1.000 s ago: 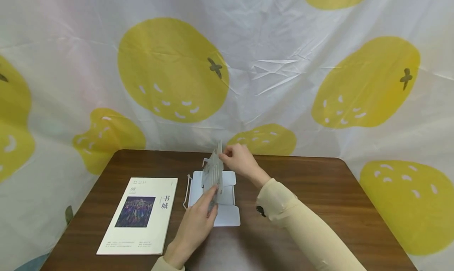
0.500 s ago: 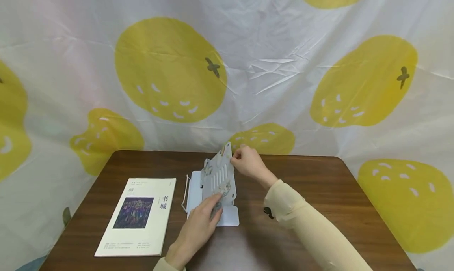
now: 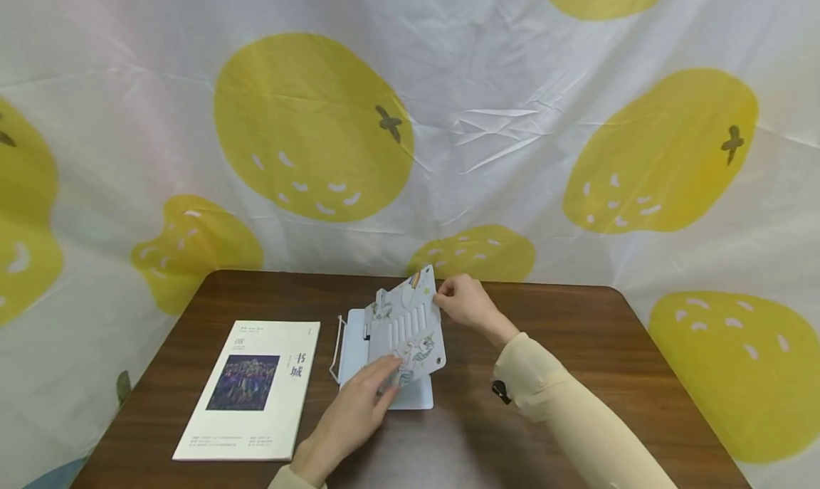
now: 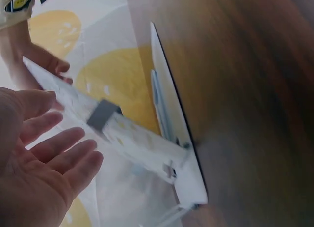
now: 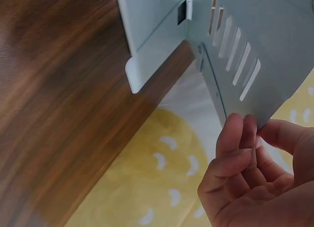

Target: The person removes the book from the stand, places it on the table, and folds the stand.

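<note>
Metal bookstand sits mid-surface, R of the magazine; its base plate lies flat on the wood surface. Printed panel (unicorns, rainbow, row of slots) is tilted up off the base, hinged on its L side, R edge raised. White wire bracket sticks out at base's L edge.

R hand: fingers pinch panel's far R corner, thumb on one side, fingertips opp. L hand: at panel's near edge, fingers relaxed & spread a bit, not gripping; can't tell if they touch it.

White magazine w/ dark pic on cover & Chinese title lies flat on L part of surface, apart from stand. Cream sleeve on R arm, small blk item at cuff. White curtain w/ big yellow fruit print hangs behind.
</note>
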Demonstrator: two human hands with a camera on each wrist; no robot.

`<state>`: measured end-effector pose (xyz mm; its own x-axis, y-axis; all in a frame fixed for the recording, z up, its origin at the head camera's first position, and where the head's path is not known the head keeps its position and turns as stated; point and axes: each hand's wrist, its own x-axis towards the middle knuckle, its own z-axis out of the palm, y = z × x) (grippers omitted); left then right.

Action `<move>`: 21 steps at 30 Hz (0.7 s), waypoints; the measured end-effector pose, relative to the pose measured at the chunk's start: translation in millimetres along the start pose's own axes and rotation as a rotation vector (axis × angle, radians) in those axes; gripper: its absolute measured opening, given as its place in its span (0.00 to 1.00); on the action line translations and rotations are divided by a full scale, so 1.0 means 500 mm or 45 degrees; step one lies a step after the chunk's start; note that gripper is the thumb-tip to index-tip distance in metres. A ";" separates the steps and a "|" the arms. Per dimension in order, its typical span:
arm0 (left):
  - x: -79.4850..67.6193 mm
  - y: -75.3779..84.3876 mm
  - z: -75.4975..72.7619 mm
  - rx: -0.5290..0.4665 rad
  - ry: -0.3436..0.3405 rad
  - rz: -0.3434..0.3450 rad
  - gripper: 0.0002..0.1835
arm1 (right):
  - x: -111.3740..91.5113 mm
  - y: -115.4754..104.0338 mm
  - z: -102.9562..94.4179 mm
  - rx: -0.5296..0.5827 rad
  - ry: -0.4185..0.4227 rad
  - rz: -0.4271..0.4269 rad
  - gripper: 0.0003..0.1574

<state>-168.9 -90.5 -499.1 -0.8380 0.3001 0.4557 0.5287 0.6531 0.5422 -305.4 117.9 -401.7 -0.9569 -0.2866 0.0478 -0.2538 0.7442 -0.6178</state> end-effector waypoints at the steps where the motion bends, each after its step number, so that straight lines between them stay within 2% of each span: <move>1: -0.002 -0.004 -0.002 0.010 -0.010 -0.008 0.24 | -0.002 0.006 0.000 0.012 -0.004 0.012 0.15; 10: -0.007 -0.052 -0.038 0.102 -0.011 -0.094 0.30 | -0.006 0.050 0.010 0.060 -0.029 0.071 0.13; 21: 0.003 -0.100 -0.065 0.098 -0.046 -0.182 0.30 | -0.018 0.085 0.016 0.071 -0.025 0.116 0.14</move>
<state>-192.3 -145.0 -502.5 -0.9090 0.2242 0.3514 0.3930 0.7421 0.5431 -306.7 147.2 -434.8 -0.9725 -0.2315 -0.0256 -0.1571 0.7329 -0.6620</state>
